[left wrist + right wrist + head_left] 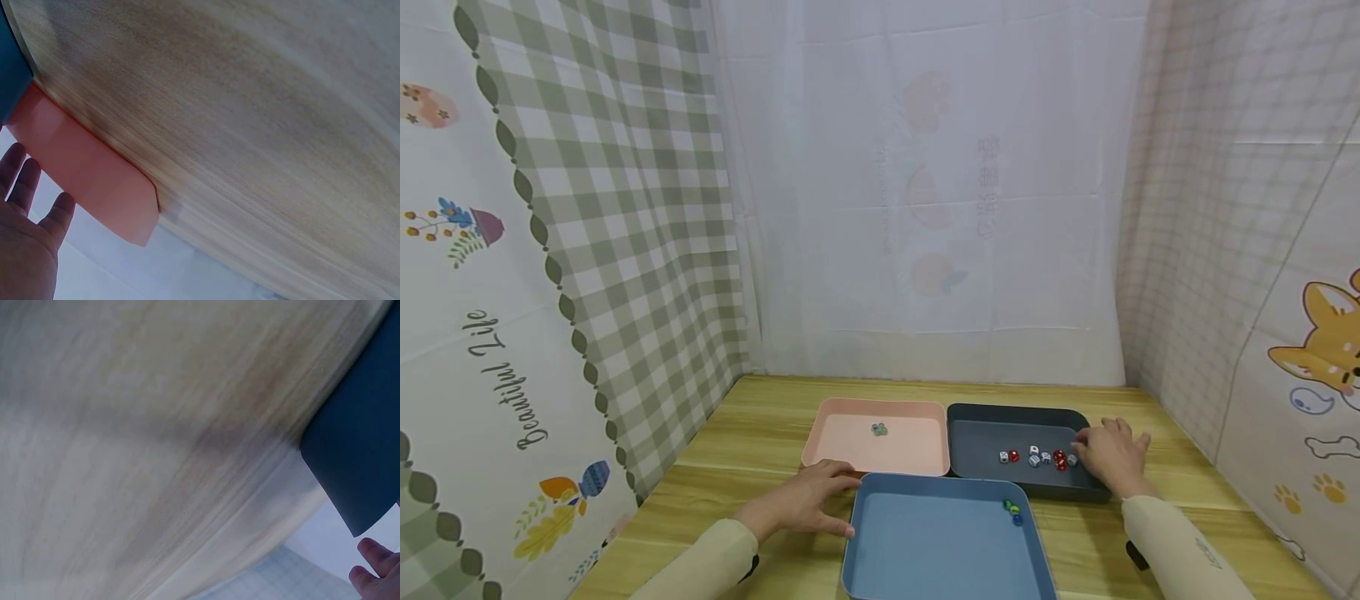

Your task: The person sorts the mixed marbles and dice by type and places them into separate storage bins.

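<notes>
My left hand is at the upper left corner of the blue tray, fingers loosely spread, with nothing in it. In the left wrist view, its fingers appear near the pink tray. My right hand reaches over the right end of the dark tray. Its fingertips hover beside a grey-white die; whether they touch it is hard to tell. Left of that die lie red dice and several white dice. In the right wrist view, two fingers show by the dark tray's wall.
Green dice and a blue die lie in the blue tray's upper right corner. Several small, pale greenish dice sit together in the pink tray. The wooden table is bounded by hanging cloths.
</notes>
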{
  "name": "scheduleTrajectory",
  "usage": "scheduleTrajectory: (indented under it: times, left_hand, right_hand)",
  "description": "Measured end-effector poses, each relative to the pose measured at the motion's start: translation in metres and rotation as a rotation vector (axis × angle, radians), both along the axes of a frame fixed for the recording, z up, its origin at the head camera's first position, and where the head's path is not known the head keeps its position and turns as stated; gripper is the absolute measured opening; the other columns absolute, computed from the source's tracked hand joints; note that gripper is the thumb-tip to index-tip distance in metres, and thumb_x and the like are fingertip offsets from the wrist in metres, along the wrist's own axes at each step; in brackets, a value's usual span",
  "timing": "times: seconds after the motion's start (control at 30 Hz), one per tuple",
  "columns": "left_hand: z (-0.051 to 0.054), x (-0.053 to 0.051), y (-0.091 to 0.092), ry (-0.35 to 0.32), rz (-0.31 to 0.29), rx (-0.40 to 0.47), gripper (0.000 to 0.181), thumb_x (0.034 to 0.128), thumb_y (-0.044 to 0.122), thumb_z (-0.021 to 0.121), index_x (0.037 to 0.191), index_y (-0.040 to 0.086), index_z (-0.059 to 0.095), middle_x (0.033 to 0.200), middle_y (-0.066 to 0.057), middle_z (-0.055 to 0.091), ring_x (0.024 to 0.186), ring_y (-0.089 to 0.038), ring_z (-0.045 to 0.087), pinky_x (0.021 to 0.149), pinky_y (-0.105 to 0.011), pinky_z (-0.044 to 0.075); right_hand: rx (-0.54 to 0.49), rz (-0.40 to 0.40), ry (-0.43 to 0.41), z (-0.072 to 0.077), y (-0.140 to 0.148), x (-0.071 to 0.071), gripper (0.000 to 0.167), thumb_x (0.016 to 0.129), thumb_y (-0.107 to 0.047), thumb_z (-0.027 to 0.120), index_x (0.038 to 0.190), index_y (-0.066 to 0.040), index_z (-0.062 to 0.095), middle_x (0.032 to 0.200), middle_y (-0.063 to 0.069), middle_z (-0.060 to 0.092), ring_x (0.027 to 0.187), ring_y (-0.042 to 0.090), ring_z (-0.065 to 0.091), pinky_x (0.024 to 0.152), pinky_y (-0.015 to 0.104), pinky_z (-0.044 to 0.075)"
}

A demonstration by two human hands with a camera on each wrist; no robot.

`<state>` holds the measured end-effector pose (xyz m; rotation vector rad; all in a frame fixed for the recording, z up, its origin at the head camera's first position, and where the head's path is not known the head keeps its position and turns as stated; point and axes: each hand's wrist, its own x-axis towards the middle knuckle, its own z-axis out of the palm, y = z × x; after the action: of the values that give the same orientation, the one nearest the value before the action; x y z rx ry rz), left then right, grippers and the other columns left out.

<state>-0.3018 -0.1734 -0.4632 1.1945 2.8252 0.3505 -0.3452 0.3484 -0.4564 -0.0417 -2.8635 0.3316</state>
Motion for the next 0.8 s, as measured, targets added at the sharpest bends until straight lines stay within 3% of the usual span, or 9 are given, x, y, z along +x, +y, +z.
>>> scheduleTrajectory:
  times: [0.37, 0.8]
  left_hand:
    - [0.002, 0.000, 0.001, -0.025, 0.012, -0.001, 0.077, 0.0856, 0.066, 0.064, 0.144, 0.018, 0.053, 0.150, -0.009, 0.042, 0.138, -0.027, 0.037, 0.107, -0.053, 0.036]
    - [0.003, 0.000, 0.003, 0.001, 0.000, 0.001, 0.075, 0.0850, 0.064, 0.067, 0.141, 0.016, 0.055, 0.148, -0.011, 0.044, 0.137, -0.027, 0.039, 0.107, -0.053, 0.037]
  right_hand:
    - [-0.013, 0.020, 0.019, 0.002, -0.002, 0.002, 0.034, 0.090, -0.025, 0.071, 0.113, 0.001, 0.071, 0.134, 0.043, 0.039, 0.126, 0.061, 0.028, 0.095, 0.079, 0.011]
    - [-0.020, 0.143, 0.070, 0.003, -0.014, 0.007, 0.044, 0.090, -0.033, 0.071, 0.120, -0.001, 0.069, 0.138, 0.040, 0.041, 0.127, 0.059, 0.033, 0.097, 0.079, 0.016]
